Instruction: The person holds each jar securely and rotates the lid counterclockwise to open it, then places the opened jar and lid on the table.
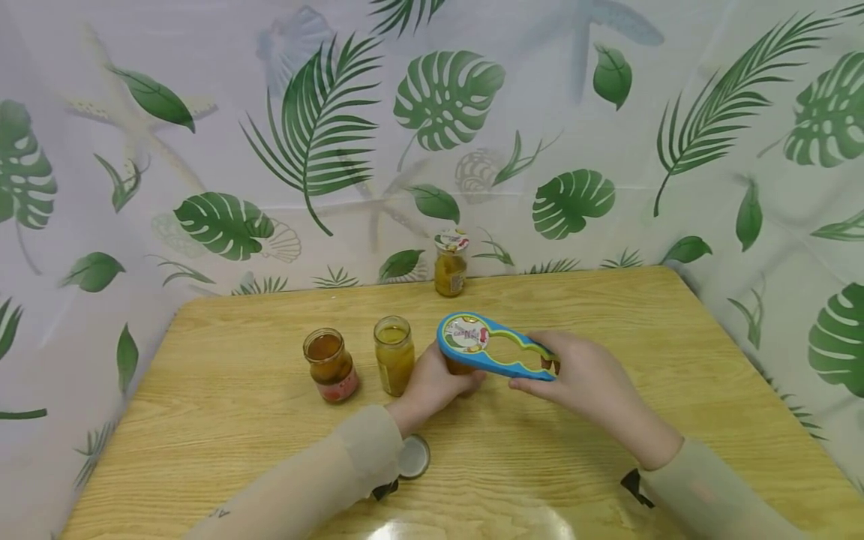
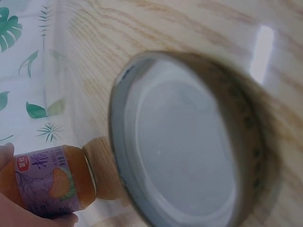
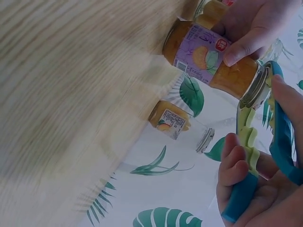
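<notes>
Firstly, one purple-labelled jar (image 3: 208, 61), near the middle of the bench (image 1: 641, 337); upright, long axis vertical, printed lid (image 1: 466, 334) uppermost. Left hand (image 1: 435, 379) holds it round the body; whether the base bears fully on the bench is unclear. Glass by its look: stiff, smooth, fairly heavy while full, breakable if knocked; best held round the body, below the shoulder.

One jar opener (image 1: 516, 369), blue with scalloped green lining, looped end round the lid; long axis roughly level, loop pointing left and slightly away, handles rightward. Right hand (image 1: 580, 367) grips the handles. Probably light and stiff; best held near the handle ends.

Also: open yellow jar (image 1: 394, 356), just beside the left hand; pink-labelled jar (image 1: 331, 367), open, farther left; lidded jar (image 1: 451, 270), at the far edge; loose lid (image 1: 414, 456), underside up.
</notes>
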A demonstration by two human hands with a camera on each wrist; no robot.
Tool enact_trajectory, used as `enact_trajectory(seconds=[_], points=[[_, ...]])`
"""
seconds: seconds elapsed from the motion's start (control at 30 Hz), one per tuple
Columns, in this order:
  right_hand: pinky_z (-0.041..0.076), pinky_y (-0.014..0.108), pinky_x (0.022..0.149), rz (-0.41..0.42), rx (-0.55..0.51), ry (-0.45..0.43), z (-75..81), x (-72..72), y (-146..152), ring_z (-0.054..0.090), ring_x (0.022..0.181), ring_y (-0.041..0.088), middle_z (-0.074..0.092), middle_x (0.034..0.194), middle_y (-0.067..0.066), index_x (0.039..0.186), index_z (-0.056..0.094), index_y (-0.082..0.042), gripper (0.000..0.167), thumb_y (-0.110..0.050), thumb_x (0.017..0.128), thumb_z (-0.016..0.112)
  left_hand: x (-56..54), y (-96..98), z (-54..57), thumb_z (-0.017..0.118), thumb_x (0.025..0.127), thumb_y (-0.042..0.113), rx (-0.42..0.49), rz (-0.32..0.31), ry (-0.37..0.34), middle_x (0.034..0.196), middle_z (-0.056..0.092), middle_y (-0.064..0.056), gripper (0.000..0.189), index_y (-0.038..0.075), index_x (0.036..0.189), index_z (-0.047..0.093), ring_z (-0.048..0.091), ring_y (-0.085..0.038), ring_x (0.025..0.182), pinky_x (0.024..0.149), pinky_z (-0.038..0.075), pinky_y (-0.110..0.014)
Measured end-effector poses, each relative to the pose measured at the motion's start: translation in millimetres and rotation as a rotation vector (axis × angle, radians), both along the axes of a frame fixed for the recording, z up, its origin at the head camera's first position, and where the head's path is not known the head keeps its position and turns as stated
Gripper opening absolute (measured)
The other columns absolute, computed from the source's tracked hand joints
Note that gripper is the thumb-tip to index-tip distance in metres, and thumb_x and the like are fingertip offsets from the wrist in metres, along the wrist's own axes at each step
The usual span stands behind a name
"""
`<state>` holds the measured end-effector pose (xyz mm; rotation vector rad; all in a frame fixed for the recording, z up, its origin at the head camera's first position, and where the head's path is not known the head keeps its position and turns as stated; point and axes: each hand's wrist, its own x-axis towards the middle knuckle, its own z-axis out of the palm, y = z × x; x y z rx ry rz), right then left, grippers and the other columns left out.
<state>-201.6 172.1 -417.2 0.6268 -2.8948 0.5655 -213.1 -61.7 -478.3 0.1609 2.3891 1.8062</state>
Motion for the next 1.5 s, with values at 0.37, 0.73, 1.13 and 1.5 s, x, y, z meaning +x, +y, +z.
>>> enact_trajectory(seconds=[0.37,0.73,1.13,1.5], points=[[0.04,0.024,0.058,0.016,0.015,0.047,-2.4,-2.7,3.0,0.05,0.066,0.007,0.063,0.079,-0.005,0.134,0.072,-0.007,0.071,-0.049,0.08,0.092,-2.7,0.0,-2.0,0.085,0.088,0.008,-0.007,-0.002,-0.003,0.144,0.064,-0.017,0.067,0.003,0.147,0.052,0.06,-0.031,0.135,0.121,0.045,-0.049],[0.037,0.024,0.06,0.089,0.039,0.017,-1.5,-14.5,10.2,0.048,0.068,0.009,0.063,0.08,-0.005,0.137,0.07,-0.002,0.071,-0.044,0.084,0.09,-3.2,-0.4,-2.3,0.085,0.089,0.009,-0.007,-0.003,0.001,0.145,0.063,-0.018,0.066,0.003,0.147,0.052,0.058,-0.032,0.138,0.123,0.043,-0.049],[0.044,0.027,0.067,0.177,0.033,0.002,-4.5,-33.7,20.5,0.052,0.075,0.008,0.065,0.086,-0.006,0.137,0.07,-0.002,0.069,-0.04,0.084,0.091,-2.5,-1.6,-2.4,0.085,0.089,0.012,-0.014,-0.01,-0.017,0.144,0.064,-0.017,0.065,0.004,0.145,0.053,0.059,-0.03,0.134,0.121,0.045,-0.049],[0.043,0.025,0.066,0.203,0.015,-0.003,-5.6,-39.9,21.6,0.052,0.075,0.007,0.064,0.085,-0.008,0.136,0.071,-0.004,0.066,-0.04,0.084,0.091,-3.4,-3.2,1.4,0.085,0.089,0.009,-0.003,-0.024,-0.038,0.145,0.064,-0.015,0.065,0.006,0.146,0.053,0.059,-0.029,0.136,0.122,0.044,-0.049]])
